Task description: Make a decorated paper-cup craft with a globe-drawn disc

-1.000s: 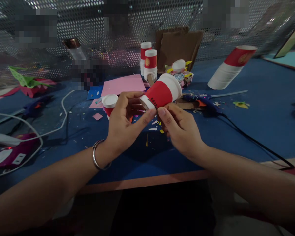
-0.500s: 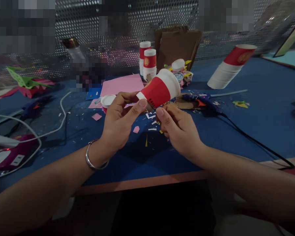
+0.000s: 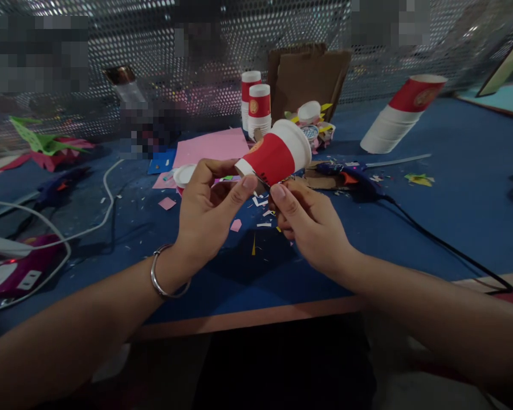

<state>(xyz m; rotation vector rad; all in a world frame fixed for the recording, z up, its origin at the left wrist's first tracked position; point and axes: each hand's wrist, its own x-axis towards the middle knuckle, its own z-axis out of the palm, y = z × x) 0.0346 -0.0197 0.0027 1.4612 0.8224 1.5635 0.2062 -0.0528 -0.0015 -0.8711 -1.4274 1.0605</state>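
Observation:
A red and white paper cup (image 3: 276, 154) is held tilted in the air, its wide rim toward the upper right. My left hand (image 3: 211, 210) grips it near the narrow base, thumb below and fingers behind. A dark, slit-like line of marks runs along the cup's lower side. My right hand (image 3: 303, 219) is closed in a pinch just under the cup, its thumb tip close to that line. Whatever thin thing sits between these fingers is mostly hidden. White, pink and yellow paper scraps (image 3: 263, 216) lie on the table below.
Stacked paper cups (image 3: 260, 111) stand at the back beside cardboard (image 3: 310, 82). Another cup stack (image 3: 404, 114) leans at right. A glue gun (image 3: 359, 176) with a black cord lies right of my hands. Pink paper (image 3: 211, 148), a purple power strip (image 3: 25, 273) and white cable are leftward.
The cup and both hands have shifted very slightly, and my right thumb sits a little closer to the cup. Both grips are otherwise the same.

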